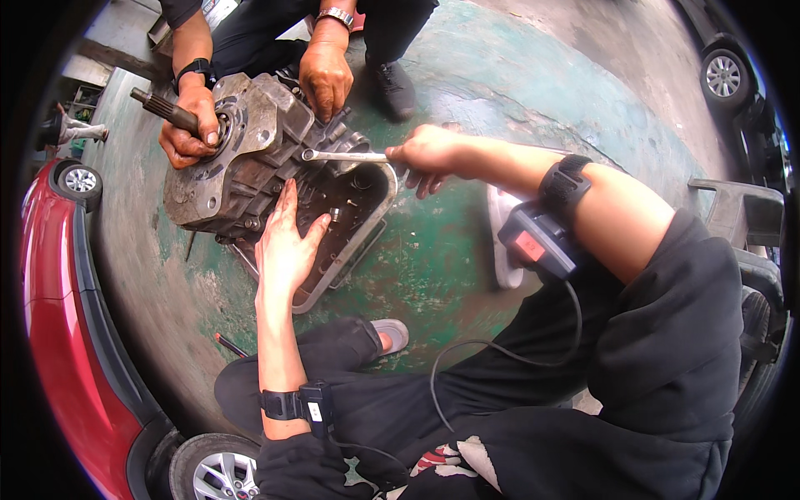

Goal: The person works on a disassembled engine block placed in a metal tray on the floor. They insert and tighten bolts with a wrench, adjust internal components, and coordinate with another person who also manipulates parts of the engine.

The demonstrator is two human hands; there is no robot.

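Observation:
A greasy cast-metal gearbox housing (267,142) sits in a metal tray (371,225) holding dark oil and small parts, among them a shiny cylindrical piece (334,215). My left hand (283,243) rests with spread fingers against the housing's lower side, thumb over the tray. My right hand (425,154) grips a long silver wrench (350,156), whose ring end is at the housing's right part. Another person's hand (188,129) grasps around a splined shaft (165,108) on the housing; their other hand (325,79) is at its back.
The other person crouches beyond the housing, a dark shoe (387,87) on the green painted floor (425,242). A red car (71,308) stands at the left, a dark car (725,75) at upper right, and grey metal equipment (733,200) at the right. A small tool (233,347) lies by my left leg.

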